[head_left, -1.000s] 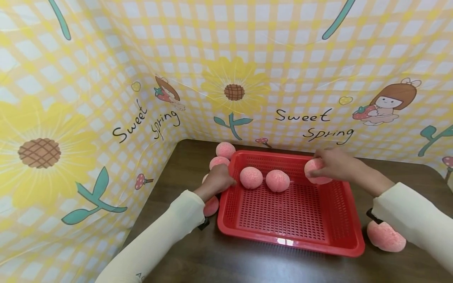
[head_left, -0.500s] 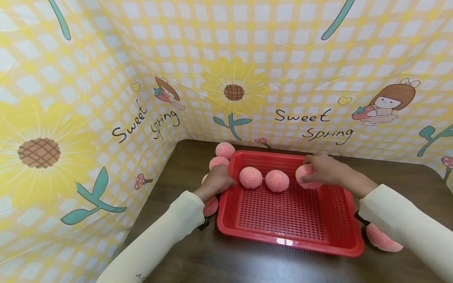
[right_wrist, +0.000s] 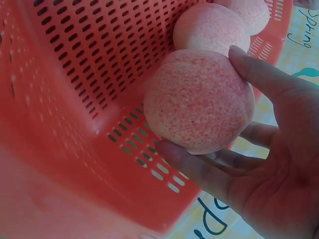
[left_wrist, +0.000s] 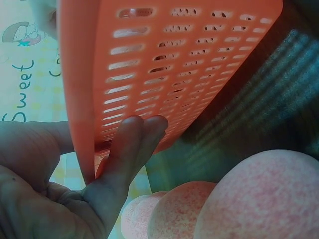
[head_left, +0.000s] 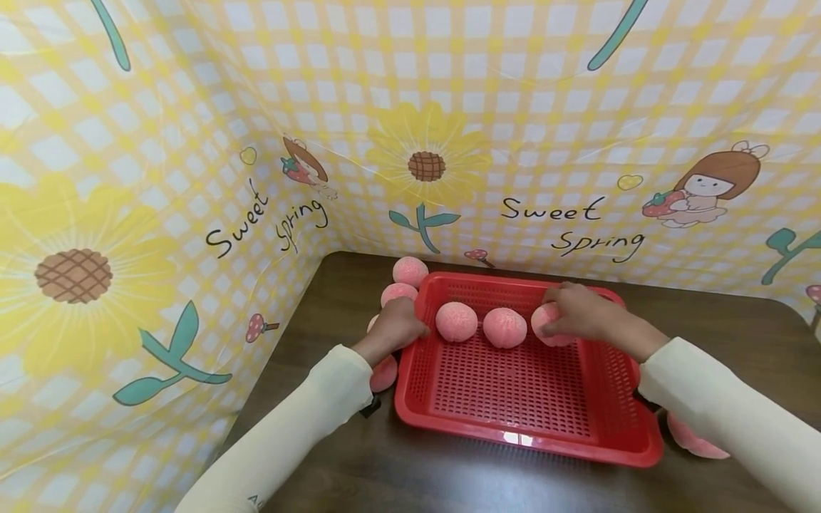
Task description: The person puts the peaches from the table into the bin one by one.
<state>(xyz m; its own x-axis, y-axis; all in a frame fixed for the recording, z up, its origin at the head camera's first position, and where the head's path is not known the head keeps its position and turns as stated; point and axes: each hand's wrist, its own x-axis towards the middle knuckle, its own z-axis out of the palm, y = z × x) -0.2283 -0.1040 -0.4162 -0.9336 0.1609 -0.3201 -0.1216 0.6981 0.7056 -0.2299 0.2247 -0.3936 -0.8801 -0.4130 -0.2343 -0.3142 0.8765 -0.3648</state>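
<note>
Farther left than a second ago, a pink peach is grasped between thumb and fingers of the right hand, at the basket's far side, just right of two other peaches. The basket's left rim is pinched by the left hand. Lightness and slight give (judged from the fuzzy-looking skin) are expected; it is best held round its widest part.

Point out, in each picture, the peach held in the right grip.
Head: the held peach is right of centre, in the lower half.
Left wrist: I can't make it out.
Right wrist: large, near the middle.
Shared landmark: the red basket, visible in all three.
</note>
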